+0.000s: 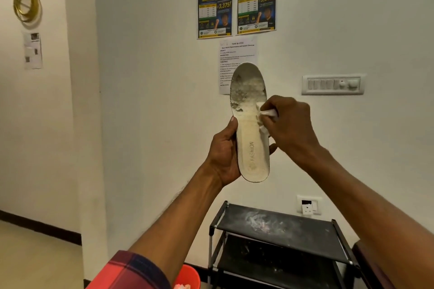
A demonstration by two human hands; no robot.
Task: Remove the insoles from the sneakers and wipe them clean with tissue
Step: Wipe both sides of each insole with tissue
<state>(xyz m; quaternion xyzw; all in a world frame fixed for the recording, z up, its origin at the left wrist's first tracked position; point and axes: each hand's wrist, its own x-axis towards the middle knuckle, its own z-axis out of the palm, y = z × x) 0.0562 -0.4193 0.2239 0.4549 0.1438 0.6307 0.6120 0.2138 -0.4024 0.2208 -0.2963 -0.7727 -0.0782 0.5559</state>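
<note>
Nearest, one red plaid sleeve (131,270) at bottom left, beside one orange bin (187,275). Left hand (223,155) clamped around heel half of one white insole (251,124), held upright, toe up, before wall; right hand (288,122) pinched on one tissue (269,112) pressed against insole's right edge. Below, one black shoe rack (281,227), two posters (215,8) above.

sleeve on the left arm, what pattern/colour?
Red-orange plaid with dark navy stripes; sleeve shows at the bottom edge of the head view.
</note>
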